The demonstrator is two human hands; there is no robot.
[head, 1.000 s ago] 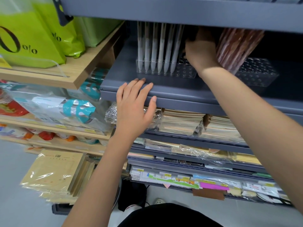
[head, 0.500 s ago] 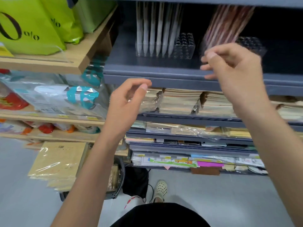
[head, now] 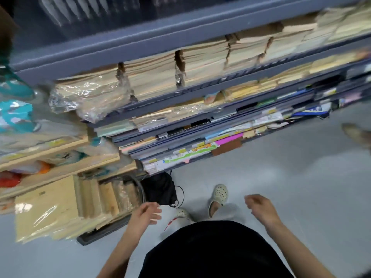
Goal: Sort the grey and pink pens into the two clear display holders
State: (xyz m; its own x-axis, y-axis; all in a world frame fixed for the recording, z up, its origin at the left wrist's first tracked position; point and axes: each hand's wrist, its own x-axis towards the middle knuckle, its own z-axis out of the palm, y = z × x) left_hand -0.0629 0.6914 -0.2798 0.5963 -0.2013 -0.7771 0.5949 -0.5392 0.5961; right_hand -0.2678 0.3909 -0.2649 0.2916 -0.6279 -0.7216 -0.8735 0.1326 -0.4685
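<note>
Only the lower ends of the grey pens [head: 74, 9] show, blurred, at the top left edge on the grey metal shelf [head: 140, 41]. The pink pens and both clear holders are cut off above the frame. My left hand [head: 145, 214] hangs low over the floor, fingers loosely curled, holding nothing. My right hand [head: 261, 207] is also down near my waist, fingers slack and empty. Both hands are far below the pen shelf.
Stacks of wrapped paper [head: 180, 71] fill the shelves below the pens. Wooden shelves [head: 60, 153] with packets stand at left, and a basket of envelopes [head: 60, 209] and a black bag [head: 160, 189] sit on the floor. My feet in pale clogs [head: 217, 196] stand on grey floor.
The view has tilted steeply downward and is blurred. Both hands have dropped from the pen shelf to waist height. The right hand left the pink pens; the left let go of the shelf edge.
</note>
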